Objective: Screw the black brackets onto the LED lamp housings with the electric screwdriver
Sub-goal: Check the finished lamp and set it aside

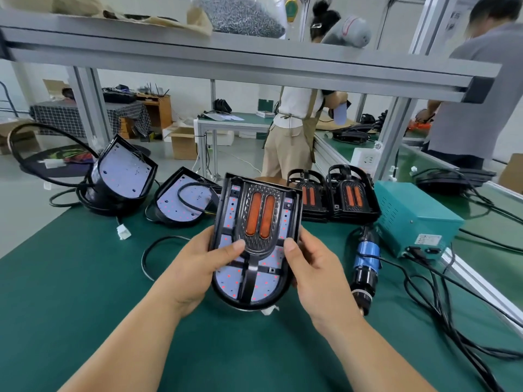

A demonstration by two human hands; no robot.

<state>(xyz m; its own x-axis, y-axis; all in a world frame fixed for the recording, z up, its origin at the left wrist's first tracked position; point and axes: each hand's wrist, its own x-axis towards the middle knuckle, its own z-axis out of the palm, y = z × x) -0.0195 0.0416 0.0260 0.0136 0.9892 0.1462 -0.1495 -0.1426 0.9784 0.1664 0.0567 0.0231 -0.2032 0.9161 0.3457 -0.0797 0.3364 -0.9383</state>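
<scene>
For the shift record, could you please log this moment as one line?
left hand: grips lamp housing | right hand: grips same housing | black bracket: on housing | electric screwdriver: lying on green mat, untouched

You find no legible text or number at this station. The white label point(430, 239) on the front of the teal power supply box point(410, 213) carries printed lines, too small to read. The wall sheets point(455, 19) at upper right are blurred.
</scene>
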